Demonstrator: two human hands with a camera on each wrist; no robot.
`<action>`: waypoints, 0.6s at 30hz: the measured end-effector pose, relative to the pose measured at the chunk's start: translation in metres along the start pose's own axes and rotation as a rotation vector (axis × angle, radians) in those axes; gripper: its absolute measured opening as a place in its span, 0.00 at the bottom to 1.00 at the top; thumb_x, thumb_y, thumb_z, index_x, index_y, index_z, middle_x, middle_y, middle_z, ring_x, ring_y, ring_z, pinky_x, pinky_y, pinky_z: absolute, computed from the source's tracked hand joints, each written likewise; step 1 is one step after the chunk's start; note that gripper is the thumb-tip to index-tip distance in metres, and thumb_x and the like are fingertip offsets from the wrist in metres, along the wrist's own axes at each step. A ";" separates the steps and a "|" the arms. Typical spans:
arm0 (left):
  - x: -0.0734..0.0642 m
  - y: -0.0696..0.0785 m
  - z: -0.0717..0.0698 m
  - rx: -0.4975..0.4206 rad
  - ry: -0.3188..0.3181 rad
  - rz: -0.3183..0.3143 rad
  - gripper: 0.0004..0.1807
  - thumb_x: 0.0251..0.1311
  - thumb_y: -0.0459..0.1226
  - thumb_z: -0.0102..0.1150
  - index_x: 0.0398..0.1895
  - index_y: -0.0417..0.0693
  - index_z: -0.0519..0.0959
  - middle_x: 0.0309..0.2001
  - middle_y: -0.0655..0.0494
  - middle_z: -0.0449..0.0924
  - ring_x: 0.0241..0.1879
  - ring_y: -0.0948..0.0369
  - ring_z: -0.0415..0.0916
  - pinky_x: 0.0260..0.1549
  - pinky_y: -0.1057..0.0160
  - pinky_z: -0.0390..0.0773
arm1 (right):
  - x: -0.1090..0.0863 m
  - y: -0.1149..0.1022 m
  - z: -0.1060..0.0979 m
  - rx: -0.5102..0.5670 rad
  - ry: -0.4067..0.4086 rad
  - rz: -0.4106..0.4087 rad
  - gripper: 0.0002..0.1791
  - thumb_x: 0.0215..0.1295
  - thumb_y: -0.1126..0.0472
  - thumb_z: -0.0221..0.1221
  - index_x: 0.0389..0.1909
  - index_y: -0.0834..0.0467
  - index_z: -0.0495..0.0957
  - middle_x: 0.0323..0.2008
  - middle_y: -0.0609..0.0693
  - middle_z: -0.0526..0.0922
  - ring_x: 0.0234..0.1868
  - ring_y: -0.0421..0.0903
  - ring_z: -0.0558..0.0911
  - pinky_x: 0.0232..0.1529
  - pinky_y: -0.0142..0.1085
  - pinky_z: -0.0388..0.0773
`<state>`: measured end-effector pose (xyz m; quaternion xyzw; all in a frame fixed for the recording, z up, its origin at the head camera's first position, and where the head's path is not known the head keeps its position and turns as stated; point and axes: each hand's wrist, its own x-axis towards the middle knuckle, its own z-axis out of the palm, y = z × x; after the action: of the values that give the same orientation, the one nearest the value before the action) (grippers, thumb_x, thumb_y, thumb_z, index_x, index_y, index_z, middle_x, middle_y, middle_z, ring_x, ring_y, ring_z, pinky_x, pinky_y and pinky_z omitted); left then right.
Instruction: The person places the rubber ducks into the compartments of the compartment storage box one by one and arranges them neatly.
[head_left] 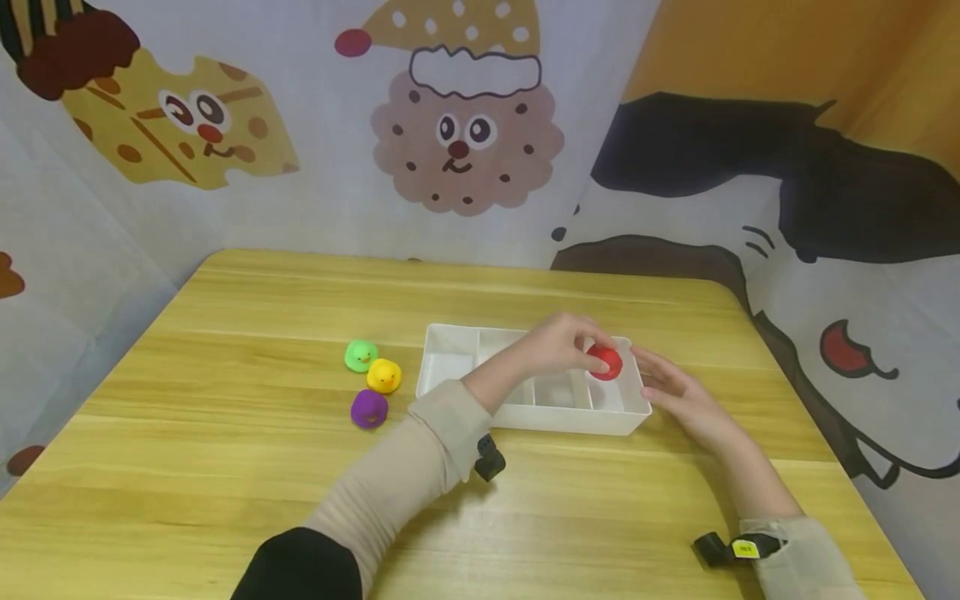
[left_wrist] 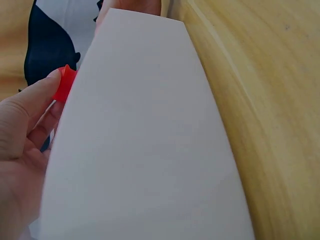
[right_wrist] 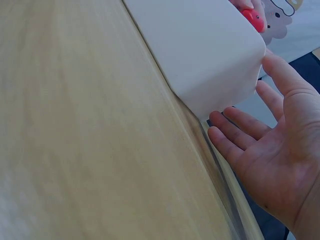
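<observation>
My left hand point(head_left: 564, 343) pinches a red toy duck point(head_left: 606, 362) between thumb and fingers, over the right-end compartment of a white divided box point(head_left: 555, 419). In the left wrist view the box's outer wall point(left_wrist: 145, 125) hides part of the fingers and the duck point(left_wrist: 65, 84). At the box's right end, my right hand point(head_left: 686, 404) touches the wall with loosely spread fingers, as the right wrist view also shows the hand point(right_wrist: 280, 130). Left of the box sit a green duck point(head_left: 362, 356), a yellow duck point(head_left: 384, 377) and a purple duck point(head_left: 369, 409).
The box stands on a wooden table point(head_left: 225, 467), with dividers making several compartments. Behind the table hangs a cloth point(head_left: 315, 217) printed with cartoon figures. Both wrists carry small black cameras, one of them below the box point(head_left: 525, 419).
</observation>
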<state>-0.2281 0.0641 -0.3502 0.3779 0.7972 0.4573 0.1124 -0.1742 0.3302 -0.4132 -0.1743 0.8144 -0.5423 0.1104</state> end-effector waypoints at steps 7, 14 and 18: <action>0.002 -0.005 0.005 -0.025 0.009 -0.027 0.17 0.53 0.34 0.70 0.48 0.46 0.84 0.42 0.63 0.80 0.32 0.62 0.72 0.30 0.71 0.75 | 0.000 0.000 0.000 -0.015 0.002 -0.011 0.32 0.71 0.64 0.51 0.73 0.58 0.53 0.69 0.68 0.56 0.62 0.49 0.69 0.52 0.28 0.68; 0.004 -0.010 0.013 -0.001 -0.001 -0.055 0.17 0.52 0.35 0.72 0.47 0.49 0.85 0.41 0.65 0.80 0.36 0.63 0.74 0.33 0.72 0.75 | 0.000 0.001 0.000 -0.023 -0.005 -0.022 0.32 0.72 0.65 0.51 0.74 0.58 0.53 0.68 0.69 0.57 0.61 0.48 0.69 0.52 0.29 0.68; 0.004 -0.011 0.014 -0.003 -0.005 -0.075 0.17 0.52 0.34 0.71 0.48 0.47 0.84 0.44 0.62 0.81 0.43 0.61 0.75 0.37 0.73 0.73 | 0.001 0.001 0.000 -0.020 -0.006 -0.022 0.32 0.71 0.65 0.51 0.74 0.58 0.53 0.68 0.69 0.58 0.61 0.46 0.70 0.52 0.29 0.68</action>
<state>-0.2285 0.0724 -0.3663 0.3484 0.8099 0.4530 0.1320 -0.1749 0.3305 -0.4141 -0.1863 0.8175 -0.5347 0.1052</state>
